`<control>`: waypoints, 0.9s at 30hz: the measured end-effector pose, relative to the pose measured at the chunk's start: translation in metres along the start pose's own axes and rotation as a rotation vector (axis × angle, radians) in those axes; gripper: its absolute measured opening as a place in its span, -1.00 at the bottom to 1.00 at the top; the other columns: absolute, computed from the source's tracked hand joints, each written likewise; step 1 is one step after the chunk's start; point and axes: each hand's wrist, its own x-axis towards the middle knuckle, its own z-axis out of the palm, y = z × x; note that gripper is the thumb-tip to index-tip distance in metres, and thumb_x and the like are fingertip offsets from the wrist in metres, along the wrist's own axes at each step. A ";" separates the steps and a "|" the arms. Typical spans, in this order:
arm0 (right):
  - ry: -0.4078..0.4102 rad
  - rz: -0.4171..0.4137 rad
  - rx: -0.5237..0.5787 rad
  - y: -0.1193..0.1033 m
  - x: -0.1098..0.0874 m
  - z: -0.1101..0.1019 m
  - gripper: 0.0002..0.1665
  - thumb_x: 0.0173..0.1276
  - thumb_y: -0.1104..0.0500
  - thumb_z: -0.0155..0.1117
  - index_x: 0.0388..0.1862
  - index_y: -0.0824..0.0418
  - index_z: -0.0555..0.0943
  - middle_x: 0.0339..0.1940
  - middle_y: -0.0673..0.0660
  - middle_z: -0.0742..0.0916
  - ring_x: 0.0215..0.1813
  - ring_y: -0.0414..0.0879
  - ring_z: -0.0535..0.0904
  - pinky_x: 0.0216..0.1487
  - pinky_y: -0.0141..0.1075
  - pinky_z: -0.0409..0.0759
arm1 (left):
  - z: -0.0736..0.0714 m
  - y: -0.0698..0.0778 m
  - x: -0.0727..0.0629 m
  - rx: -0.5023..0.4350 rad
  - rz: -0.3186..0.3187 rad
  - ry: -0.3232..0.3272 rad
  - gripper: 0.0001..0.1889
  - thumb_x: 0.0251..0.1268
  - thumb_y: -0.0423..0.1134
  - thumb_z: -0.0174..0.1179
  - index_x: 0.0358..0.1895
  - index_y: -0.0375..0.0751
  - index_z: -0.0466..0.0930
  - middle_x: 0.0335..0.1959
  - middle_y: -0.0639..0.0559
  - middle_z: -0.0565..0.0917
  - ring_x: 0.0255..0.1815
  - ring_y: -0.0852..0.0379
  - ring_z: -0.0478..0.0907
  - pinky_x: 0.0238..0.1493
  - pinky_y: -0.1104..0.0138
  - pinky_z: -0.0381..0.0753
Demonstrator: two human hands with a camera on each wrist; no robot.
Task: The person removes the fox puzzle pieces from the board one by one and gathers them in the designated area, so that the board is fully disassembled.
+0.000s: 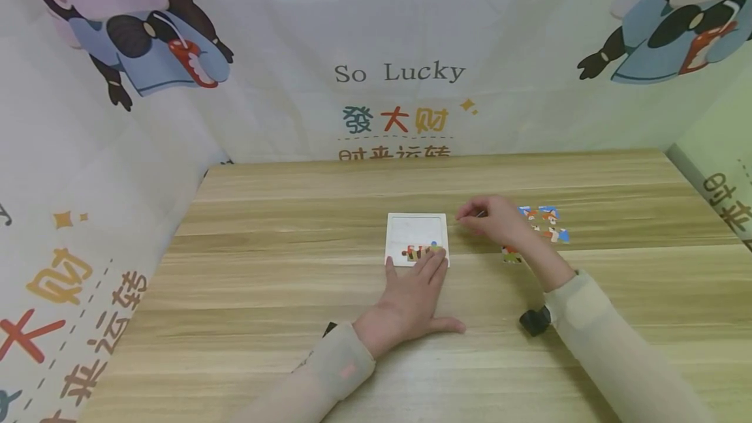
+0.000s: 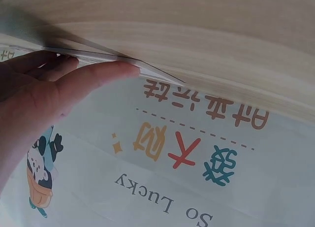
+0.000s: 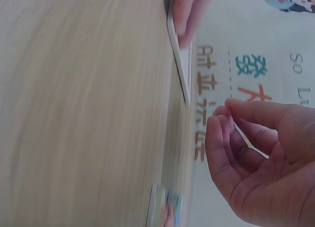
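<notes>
A square white puzzle tray [image 1: 417, 216] lies on the table, with a few joined colourful puzzle pieces [image 1: 416, 253] along its near side. My left hand [image 1: 411, 299] rests on the tray's near edge, fingers stretched forward over the pieces and thumb out to the right. In the left wrist view, the left hand [image 2: 44, 86] lies against the thin tray edge [image 2: 165, 75]. Right of the tray, my right hand [image 1: 493, 220] is raised with thumb and fingertips pinched together; a thin pale edge like a puzzle piece [image 1: 482, 213] shows there. In the right wrist view, the right hand [image 3: 256, 153] hides most of what it pinches.
Several loose puzzle pieces [image 1: 549, 216] lie right of the tray, partly behind the right wrist. A green and red piece [image 1: 511, 255] lies nearer. A printed cloth [image 1: 282, 109] hangs behind the wooden table [image 1: 264, 279] and along its sides.
</notes>
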 end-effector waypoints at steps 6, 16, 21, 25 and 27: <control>-0.068 -0.049 0.047 -0.016 0.015 0.019 -0.75 0.42 0.25 0.19 -0.04 0.36 0.68 -0.11 0.27 0.75 -0.17 -0.03 0.66 -0.17 -0.36 0.63 | 0.000 0.000 0.000 -0.021 0.005 -0.005 0.13 0.15 0.61 -0.08 0.61 -0.13 -0.01 0.67 0.06 -0.04 0.66 0.12 -0.01 0.38 -0.41 0.16; -0.263 -0.231 0.040 -0.023 0.027 0.042 -0.77 0.43 0.27 0.24 0.00 0.30 0.70 -0.03 0.21 0.79 0.00 -0.04 0.72 0.04 -0.24 0.65 | 0.000 0.000 -0.001 -0.033 0.025 0.006 0.13 0.19 0.60 -0.12 0.62 -0.16 -0.09 0.67 0.04 -0.04 0.67 0.14 -0.06 0.34 -0.45 0.16; -0.351 -0.297 0.059 -0.023 0.028 0.045 -0.78 0.43 0.29 0.22 -0.01 0.30 0.69 -0.06 0.22 0.79 -0.10 -0.08 0.70 -0.12 -0.31 0.64 | 0.002 0.000 0.000 -0.036 0.022 0.008 0.13 0.20 0.60 -0.13 0.62 -0.16 -0.10 0.67 0.04 -0.07 0.67 0.14 -0.08 0.35 -0.45 0.15; -0.377 -0.310 0.052 -0.024 0.029 0.044 -0.81 0.43 0.32 0.20 -0.06 0.29 0.70 -0.10 0.20 0.80 -0.18 -0.13 0.65 -0.18 -0.34 0.60 | 0.001 0.000 0.000 -0.036 0.015 -0.008 0.13 0.20 0.60 -0.14 0.62 -0.14 -0.10 0.68 0.04 -0.09 0.68 0.14 -0.11 0.36 -0.46 0.13; -0.385 -0.316 0.048 -0.024 0.029 0.044 -0.82 0.42 0.33 0.20 -0.08 0.28 0.70 -0.13 0.19 0.79 -0.20 -0.14 0.65 -0.17 -0.34 0.60 | 0.001 0.000 0.000 -0.043 0.012 -0.015 0.12 0.20 0.60 -0.14 0.63 -0.13 -0.11 0.68 0.05 -0.11 0.68 0.15 -0.14 0.36 -0.46 0.11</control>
